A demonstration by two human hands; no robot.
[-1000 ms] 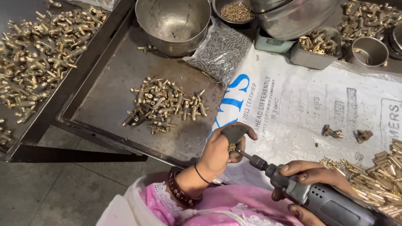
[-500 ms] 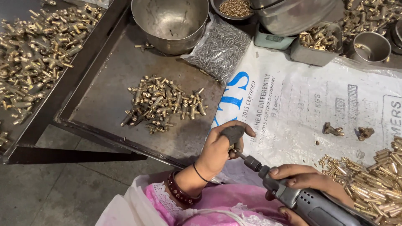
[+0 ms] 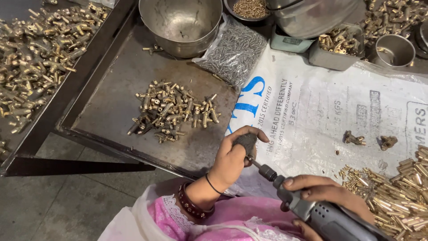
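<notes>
My left hand (image 3: 234, 157) is closed around a small part wrapped in a dark pad, just off the front corner of the metal tray (image 3: 107, 96). My right hand (image 3: 322, 193) grips a grey power driver (image 3: 327, 218). Its bit points up-left and meets the part in my left hand. A pile of brass fittings (image 3: 171, 111) lies in the tray, a hand's width beyond my left hand. Both hands hover over a white printed sack (image 3: 321, 102).
A steel bowl (image 3: 180, 22) and a bag of small screws (image 3: 234, 49) sit at the tray's far end. Two loose brass fittings (image 3: 354, 138) lie on the sack, with a heap of brass pins (image 3: 397, 196) at right. More brass parts (image 3: 35, 49) cover the left.
My left hand has curled tighter, so the brass part that showed at the fingertips is now covered. The driver stays against it; both hands have barely shifted.
</notes>
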